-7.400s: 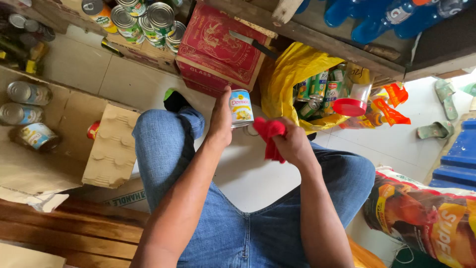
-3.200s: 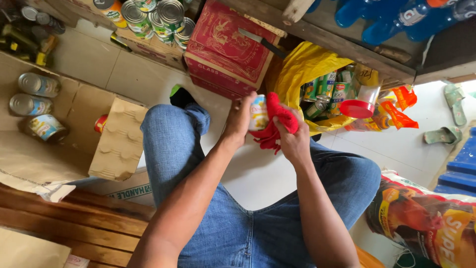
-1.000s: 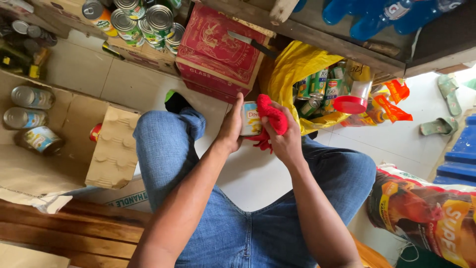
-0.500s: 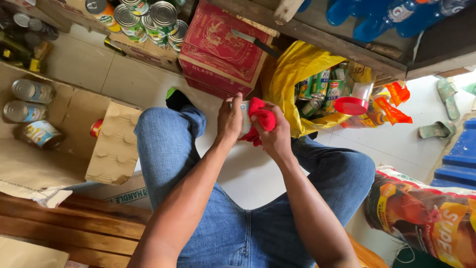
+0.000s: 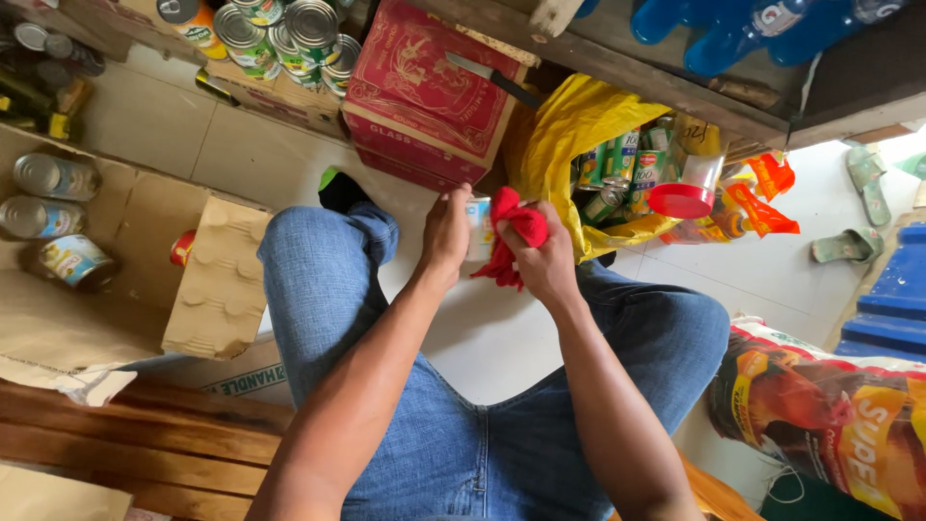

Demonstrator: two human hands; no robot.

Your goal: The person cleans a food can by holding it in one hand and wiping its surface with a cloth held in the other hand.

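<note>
White tiled floor (image 5: 502, 338), seen from above, with a wooden bench (image 5: 145, 449) at the lower left, on which the person sits in blue jeans (image 5: 318, 289).

Flattened brown cardboard (image 5: 125, 251) at left, carrying three tins (image 5: 48, 217) on their sides.

Printed feed sack (image 5: 830, 415), orange and red, at lower right.

Red carton (image 5: 424, 96) beyond the knees, a knife (image 5: 492, 79) lying across its top. Just beside it to the right, a yellow plastic bag (image 5: 569, 135) holding green-labelled tins (image 5: 622, 174).

Open box of upright tins (image 5: 280, 34) at upper left, silver lids showing.

Blue bottles (image 5: 752, 24) on a wooden shelf along the top edge.

Clear jar with a red lid (image 5: 683, 193) beside the yellow bag; orange packets (image 5: 762, 198) next to it.

Pair of green sandals (image 5: 854, 207) at far right.

Left hand (image 5: 447, 232): grip closed round a small tin can (image 5: 478, 227), held above the floor between the knees, mostly hidden by fingers and cloth.

Right hand (image 5: 542, 259): grip closed on a bunched red cloth (image 5: 511, 236), which is pressed against the can's side and top.
</note>
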